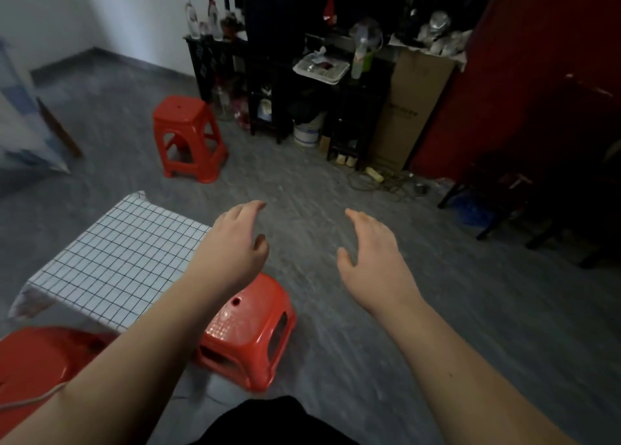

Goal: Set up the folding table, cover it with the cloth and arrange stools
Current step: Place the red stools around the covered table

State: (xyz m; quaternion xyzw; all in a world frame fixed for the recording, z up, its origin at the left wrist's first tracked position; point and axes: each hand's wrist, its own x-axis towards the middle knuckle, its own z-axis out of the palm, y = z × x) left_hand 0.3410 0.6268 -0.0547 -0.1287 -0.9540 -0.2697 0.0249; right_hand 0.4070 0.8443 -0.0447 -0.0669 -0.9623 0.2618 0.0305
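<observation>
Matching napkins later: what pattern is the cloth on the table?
White with a thin dark grid check, seen in the head view on the cloth.

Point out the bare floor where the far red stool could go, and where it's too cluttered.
Bare grey floor lies between the far red stool, the checked-cloth table and the right hand; more lies right of the near stool. It is crowded along the black shelves, the cardboard box and the cables.

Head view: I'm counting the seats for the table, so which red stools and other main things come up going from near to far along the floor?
Red stool at the bottom left corner → red stool beside the table → checked cloth on the table → far red stool → black shelf.
</observation>
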